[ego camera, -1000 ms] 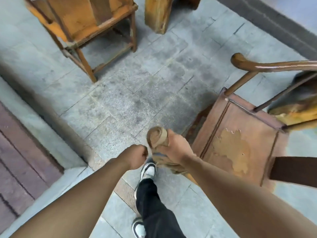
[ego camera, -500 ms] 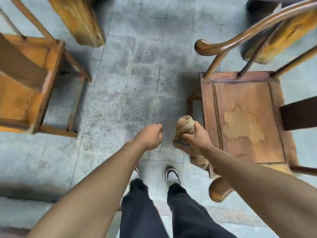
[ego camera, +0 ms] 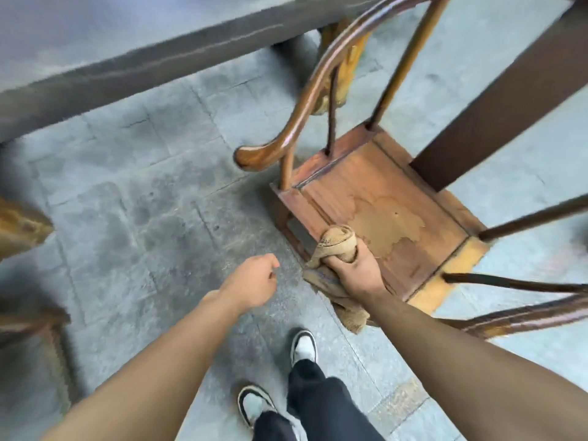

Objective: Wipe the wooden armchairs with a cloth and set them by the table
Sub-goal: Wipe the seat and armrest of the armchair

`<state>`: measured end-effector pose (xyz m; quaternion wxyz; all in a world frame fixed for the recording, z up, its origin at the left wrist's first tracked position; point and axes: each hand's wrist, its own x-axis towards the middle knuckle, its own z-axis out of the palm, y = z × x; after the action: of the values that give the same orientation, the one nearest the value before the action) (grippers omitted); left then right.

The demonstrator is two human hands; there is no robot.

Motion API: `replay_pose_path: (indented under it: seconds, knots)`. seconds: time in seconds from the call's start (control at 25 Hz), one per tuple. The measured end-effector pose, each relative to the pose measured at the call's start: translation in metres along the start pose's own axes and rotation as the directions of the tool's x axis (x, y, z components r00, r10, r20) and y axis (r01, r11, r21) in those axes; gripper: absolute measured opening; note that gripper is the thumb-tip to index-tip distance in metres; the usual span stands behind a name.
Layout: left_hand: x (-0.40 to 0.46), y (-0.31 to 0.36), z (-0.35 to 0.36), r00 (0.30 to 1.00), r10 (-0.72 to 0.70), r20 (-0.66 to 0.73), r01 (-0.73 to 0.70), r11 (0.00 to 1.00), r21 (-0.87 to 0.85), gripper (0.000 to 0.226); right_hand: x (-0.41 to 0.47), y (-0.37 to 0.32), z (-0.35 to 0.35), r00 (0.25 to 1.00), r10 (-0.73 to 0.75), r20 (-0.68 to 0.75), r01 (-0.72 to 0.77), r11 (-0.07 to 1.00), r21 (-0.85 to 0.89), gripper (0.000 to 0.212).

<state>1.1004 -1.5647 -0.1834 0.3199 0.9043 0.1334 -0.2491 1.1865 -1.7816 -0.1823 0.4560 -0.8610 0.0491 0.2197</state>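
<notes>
A brown wooden armchair (ego camera: 388, 198) with a curved armrest and a worn, patchy seat stands at the right. My right hand (ego camera: 356, 272) grips a bunched tan cloth (ego camera: 339, 241) at the seat's near left corner, with the cloth's tail hanging below the hand. My left hand (ego camera: 254, 281) hovers over the stone floor to the left of the chair, its fingers loosely curled and holding nothing. The grey table (ego camera: 127, 68) runs across the top left. A second, orange-toned chair (ego camera: 22, 227) shows only partly at the left edge.
Grey stone paving (ego camera: 152, 218) covers the floor between the table and me. A yellowish wooden table leg (ego camera: 346, 68) stands behind the armchair's back. A dark wooden slat (ego camera: 509, 100) crosses the upper right. My two feet in white and black shoes (ego camera: 304, 345) stand below.
The view has swung round, bringing the grey table into the top left. My right hand with the cloth has come onto the armchair seat's corner. The orange chair has slid to the left edge.
</notes>
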Motion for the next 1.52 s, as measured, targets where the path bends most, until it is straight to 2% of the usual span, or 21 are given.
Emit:
replay_pose_path:
  seconds: [0.12, 0.24, 0.48, 0.6, 0.72, 0.8, 0.88, 0.92, 1.0, 1.08, 1.12, 1.24, 1.36, 1.52]
  knots:
    - [0.073, 0.046, -0.015, 0.994, 0.097, 0.050, -0.100, 0.993, 0.060, 0.029, 0.041, -0.003, -0.030, 0.996, 0.038, -0.080, -0.034, 0.998, 0.051, 0.045]
    - [0.144, 0.101, -0.017, 0.975, 0.186, 0.122, -0.199, 0.974, 0.111, 0.028, 0.091, 0.007, -0.063, 0.974, 0.143, -0.173, -0.122, 0.984, 0.127, 0.049]
    - [0.289, 0.162, -0.028, 0.947, 0.194, 0.256, -0.273, 0.906, 0.323, 0.040, 0.209, 0.027, -0.106, 0.925, 0.301, -0.233, -0.264, 0.948, 0.175, 0.049]
    - [0.357, 0.176, -0.027, 0.943, 0.242, 0.227, -0.321, 0.841, 0.435, 0.046, 0.268, 0.025, -0.109, 0.953, 0.212, -0.215, -0.229, 0.972, -0.056, 0.059]
    - [0.414, 0.179, -0.022, 0.921, 0.383, 0.072, -0.363, 0.775, 0.518, 0.045, 0.331, 0.008, -0.109, 0.972, 0.030, -0.233, -0.108, 0.939, -0.326, 0.080]
    - [0.460, 0.178, -0.016, 0.897, 0.438, -0.057, -0.341, 0.769, 0.540, 0.053, 0.379, -0.006, -0.107, 0.954, -0.087, -0.287, -0.064, 0.876, -0.478, 0.080]
    - [0.501, 0.177, -0.007, 0.917, 0.388, -0.096, -0.283, 0.801, 0.528, 0.065, 0.431, -0.011, -0.106, 0.945, -0.144, -0.294, -0.048, 0.826, -0.561, 0.079]
    - [0.518, 0.177, 0.003, 0.923, 0.372, -0.097, -0.270, 0.807, 0.526, 0.070, 0.458, -0.007, -0.105, 0.943, -0.142, -0.300, -0.061, 0.813, -0.579, 0.078]
    - [0.531, 0.171, 0.023, 0.921, 0.376, -0.102, -0.269, 0.804, 0.531, 0.075, 0.495, 0.003, -0.101, 0.960, -0.010, -0.280, -0.140, 0.849, -0.510, 0.077]
    - [0.543, 0.159, 0.039, 0.883, 0.442, -0.157, -0.308, 0.798, 0.518, 0.078, 0.527, 0.017, -0.093, 0.957, 0.132, -0.256, -0.229, 0.889, -0.397, 0.076]
    - [0.550, 0.154, 0.046, 0.864, 0.469, -0.183, -0.323, 0.795, 0.513, 0.078, 0.541, 0.022, -0.091, 0.959, 0.140, -0.247, -0.230, 0.892, -0.390, 0.076]
    - [0.551, 0.149, 0.049, 0.858, 0.483, -0.174, -0.330, 0.779, 0.533, 0.077, 0.568, 0.022, -0.093, 0.978, 0.082, -0.190, -0.161, 0.876, -0.454, 0.075]
    - [0.548, 0.152, 0.047, 0.872, 0.464, -0.157, -0.307, 0.767, 0.564, 0.077, 0.577, 0.015, -0.094, 0.972, 0.119, -0.204, -0.193, 0.898, -0.395, 0.070]
    - [0.546, 0.155, 0.046, 0.887, 0.439, -0.144, -0.276, 0.754, 0.596, 0.077, 0.542, 0.025, -0.076, 0.962, -0.081, -0.260, -0.053, 0.882, -0.469, 0.078]
